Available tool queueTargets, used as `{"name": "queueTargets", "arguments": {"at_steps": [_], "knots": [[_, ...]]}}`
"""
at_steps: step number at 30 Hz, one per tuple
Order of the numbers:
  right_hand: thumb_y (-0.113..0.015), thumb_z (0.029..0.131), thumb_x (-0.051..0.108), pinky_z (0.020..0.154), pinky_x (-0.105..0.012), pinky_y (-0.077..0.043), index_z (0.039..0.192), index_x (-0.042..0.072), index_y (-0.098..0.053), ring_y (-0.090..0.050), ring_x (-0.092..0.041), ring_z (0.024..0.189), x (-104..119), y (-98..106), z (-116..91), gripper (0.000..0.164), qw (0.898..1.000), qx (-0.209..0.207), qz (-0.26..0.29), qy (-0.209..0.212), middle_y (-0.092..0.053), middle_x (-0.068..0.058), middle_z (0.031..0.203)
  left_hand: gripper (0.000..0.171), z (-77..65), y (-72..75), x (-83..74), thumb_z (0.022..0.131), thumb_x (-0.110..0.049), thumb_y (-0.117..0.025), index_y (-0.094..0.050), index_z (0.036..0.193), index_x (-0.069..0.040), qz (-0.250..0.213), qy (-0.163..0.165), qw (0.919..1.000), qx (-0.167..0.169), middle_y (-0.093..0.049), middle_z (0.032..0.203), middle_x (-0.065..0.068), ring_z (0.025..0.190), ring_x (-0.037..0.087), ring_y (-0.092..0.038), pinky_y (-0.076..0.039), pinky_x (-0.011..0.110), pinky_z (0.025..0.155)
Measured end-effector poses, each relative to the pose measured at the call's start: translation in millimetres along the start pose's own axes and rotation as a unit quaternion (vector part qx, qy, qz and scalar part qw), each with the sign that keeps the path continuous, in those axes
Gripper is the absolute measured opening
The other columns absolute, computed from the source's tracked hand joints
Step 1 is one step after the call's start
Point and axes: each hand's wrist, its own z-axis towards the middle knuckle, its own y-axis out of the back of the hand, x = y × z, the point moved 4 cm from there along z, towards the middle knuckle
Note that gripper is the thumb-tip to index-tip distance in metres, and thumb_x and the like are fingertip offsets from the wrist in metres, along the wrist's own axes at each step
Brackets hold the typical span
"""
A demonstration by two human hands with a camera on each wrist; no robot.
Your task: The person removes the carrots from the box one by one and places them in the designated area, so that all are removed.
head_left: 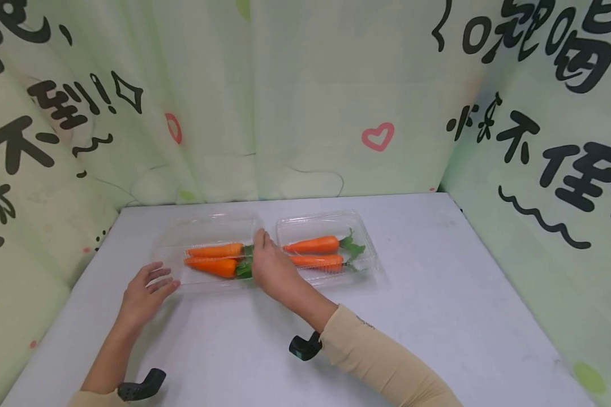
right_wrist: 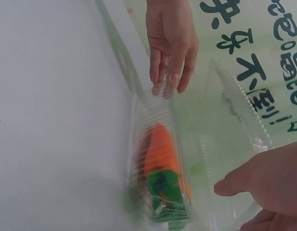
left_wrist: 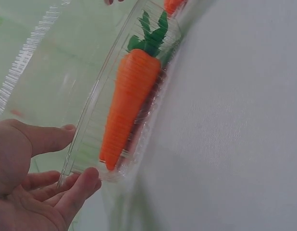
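A clear plastic clamshell box (head_left: 203,287) lies on the left with two orange carrots, an upper carrot (head_left: 216,250) and a lower carrot (head_left: 213,266), both with green tops. Its raised transparent lid (head_left: 209,227) shows behind them. At the box's left end, my left hand (head_left: 145,294) touches the front corner with fairly straight fingers; in the left wrist view its thumb (left_wrist: 55,138) reaches the rim. My right hand (head_left: 275,268) is at the right end, over the carrot tops. Its thumb (right_wrist: 240,182) is extended beside the lid in the right wrist view.
Close by on the right stands a second clear box (head_left: 369,261), also with two carrots (head_left: 313,245). Both boxes are on a white table (head_left: 387,328). Printed curtains (head_left: 305,102) enclose the back and sides. Each wrist wears a black device (head_left: 142,385).
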Motion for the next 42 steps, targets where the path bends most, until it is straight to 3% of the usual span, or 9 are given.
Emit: {"name": "queueTargets", "arguments": {"at_steps": [6,10,12,14,19,25,32,36,42], "knots": [[-0.067,0.091,0.029,0.048,-0.017,-0.050,0.147,-0.012,-0.021,-0.061,-0.017,0.059,-5,5,0,0.082,0.999,-0.019,0.046,-0.023,-0.050,-0.024,0.142,0.076,2.4,0.4,-0.9,0.094,-0.037,-0.061,-0.022,0.151,-0.006,0.007,0.014,0.9998,-0.008,-0.042,0.147,0.022,0.132,0.038,-0.047,-0.047,0.046,0.103],[-0.066,0.091,0.033,0.039,-0.012,-0.041,0.148,-0.010,-0.023,-0.049,-0.012,0.043,-7,5,-1,0.083,0.997,-0.012,0.074,-0.032,-0.055,-0.022,0.137,0.075,1.7,0.3,-1.5,0.095,-0.034,-0.060,-0.021,0.152,-0.005,0.004,0.012,0.9999,-0.001,-0.041,0.148,0.023,0.133,0.040,-0.046,-0.043,0.050,0.105],[-0.065,0.092,0.036,0.041,-0.011,-0.042,0.147,-0.010,-0.026,-0.049,-0.011,0.044,-7,5,-2,0.082,0.997,-0.010,0.073,-0.031,-0.054,-0.021,0.139,0.074,1.8,-0.1,-1.0,0.095,-0.032,-0.060,-0.021,0.152,-0.003,0.004,0.008,1.0000,0.002,-0.041,0.148,0.024,0.133,0.040,-0.046,-0.042,0.050,0.105],[-0.063,0.093,0.038,0.041,-0.012,-0.042,0.146,-0.010,-0.028,-0.049,-0.011,0.044,-7,5,-3,0.080,0.997,-0.004,0.076,-0.032,-0.065,-0.019,0.123,0.074,2.5,-0.8,-0.4,0.096,-0.033,-0.060,-0.021,0.152,-0.003,0.006,0.008,0.9999,0.002,-0.041,0.148,0.024,0.132,0.040,-0.047,-0.042,0.049,0.105],[-0.050,0.098,0.046,0.042,-0.017,-0.043,0.141,-0.011,-0.034,-0.053,-0.014,0.049,-8,4,-1,0.073,0.993,0.013,0.115,-0.037,-0.067,-0.015,0.092,0.073,3.0,-1.2,-1.1,0.095,-0.031,-0.060,-0.021,0.152,-0.006,0.004,0.020,0.9998,-0.006,-0.041,0.148,0.023,0.133,0.039,-0.046,-0.044,0.051,0.105],[-0.041,0.099,0.053,0.044,-0.020,-0.043,0.136,-0.009,-0.042,-0.054,-0.016,0.053,-8,3,1,0.072,0.986,0.032,0.152,-0.055,-0.065,-0.012,0.085,0.078,6.4,-1.1,6.1,0.094,-0.037,-0.061,-0.020,0.153,-0.007,0.002,0.017,0.9999,-0.004,-0.041,0.149,0.023,0.133,0.040,-0.045,-0.043,0.051,0.105],[-0.036,0.097,0.059,0.042,-0.021,-0.038,0.101,0.003,-0.057,-0.049,-0.015,0.050,-9,2,2,0.061,0.980,0.044,0.181,-0.074,-0.045,-0.002,0.065,0.081,9.9,-1.2,13.2,0.092,-0.044,-0.062,-0.021,0.153,-0.009,0.010,0.013,0.9998,-0.009,-0.043,0.148,0.021,0.132,0.039,-0.047,-0.045,0.049,0.103],[-0.034,0.100,0.056,0.043,-0.024,-0.039,0.096,0.003,-0.058,-0.050,-0.017,0.050,-8,1,2,0.059,0.981,0.043,0.178,-0.059,-0.046,-0.003,0.063,0.077,6.4,-1.2,7.5,0.093,-0.038,-0.062,-0.021,0.153,-0.009,0.006,0.026,0.9996,-0.010,-0.042,0.148,0.021,0.133,0.038,-0.046,-0.044,0.048,0.105],[-0.050,0.098,0.045,0.062,-0.026,-0.056,0.126,0.000,-0.057,-0.063,-0.019,0.073,-4,-2,4,0.054,0.987,0.048,0.154,-0.021,-0.070,-0.012,0.098,0.077,1.6,-0.3,0.7,0.095,-0.036,-0.059,-0.018,0.153,-0.007,0.004,0.027,0.9996,0.003,-0.039,0.150,0.022,0.136,0.040,-0.043,-0.042,0.052,0.106]]}}
